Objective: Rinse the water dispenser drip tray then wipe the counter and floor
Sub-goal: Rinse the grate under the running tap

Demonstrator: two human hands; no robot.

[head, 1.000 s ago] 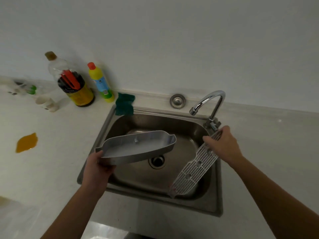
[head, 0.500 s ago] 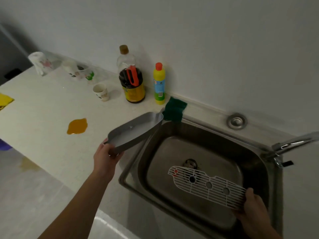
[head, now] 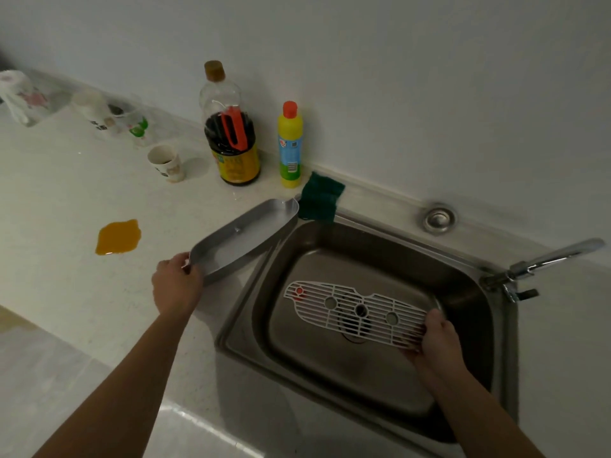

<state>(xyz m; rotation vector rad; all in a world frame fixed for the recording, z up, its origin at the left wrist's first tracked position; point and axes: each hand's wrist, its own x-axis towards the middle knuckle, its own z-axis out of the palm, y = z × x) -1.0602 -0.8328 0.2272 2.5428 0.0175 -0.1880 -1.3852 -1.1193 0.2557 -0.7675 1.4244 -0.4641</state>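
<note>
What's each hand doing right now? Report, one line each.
Left hand: closed on the end of the grey drip tray, beside the sink.
Right hand: closed on the end of the white grille, over the sink.

A pale desk (head: 59,200) with a steel sink (head: 496,328) set into it, seen from above. The left hand (head: 177,287) grips the near end of a grey drip tray (head: 244,239), which lies over the desk at the sink's left rim. The right hand (head: 436,338) holds 1 end of a white slotted grille (head: 357,309) inside the basin, above the drain. A chrome tap (head: 542,264) stands at the sink's right. Against the wall sit a dark sauce bottle (head: 231,137), a yellow detergent bottle (head: 290,145) and a green sponge (head: 320,196). A paper cup (head: 165,161) stands nearby. An orange spill (head: 118,237) lies on the desk, left of the tray.
</note>
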